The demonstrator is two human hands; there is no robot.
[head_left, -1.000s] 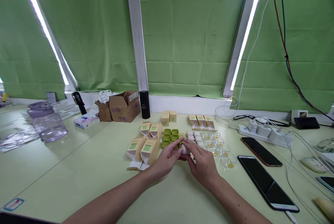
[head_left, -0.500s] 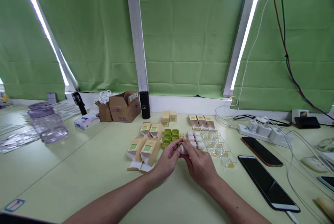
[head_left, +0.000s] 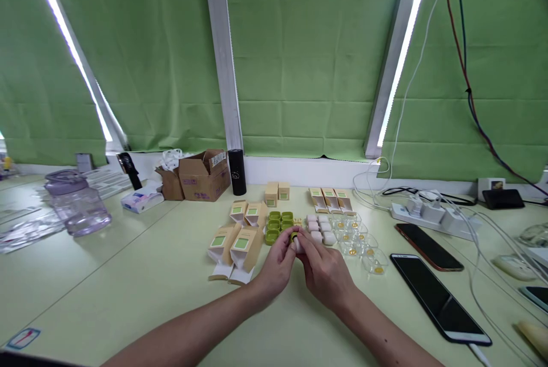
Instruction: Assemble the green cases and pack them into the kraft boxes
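Observation:
Between my fingertips is a small green-and-white piece (head_left: pixel 298 246), mostly covered by the fingers. My left hand (head_left: pixel 276 264) is closed on its left side, near a dark-centred green part. From the right, my right hand (head_left: pixel 326 271) pinches its white part. Just behind the hands stand several square green cups (head_left: pixel 274 224) in two columns. Beside them are several white and pale pink rounded blocks (head_left: pixel 328 238). Several clear plastic covers (head_left: pixel 374 265) with yellow spots lie right of those. Opened cardboard boxes (head_left: pixel 247 246) with green labels lie left of my left hand.
More small boxes (head_left: pixel 271 193) stand farther back, with others (head_left: pixel 330 200) to their right. A large phone (head_left: pixel 440 298), a second phone (head_left: pixel 429 246) and a power strip (head_left: pixel 434 220) with cables occupy the right. A purple jug (head_left: pixel 79 204), tissue pack (head_left: pixel 142 198), carton (head_left: pixel 204 176) and black bottle (head_left: pixel 237 172) stand left.
Both hands stay together around the small piece, with only a slight shift of the fingers. The whole view has moved very slightly; the things on the table stay in place.

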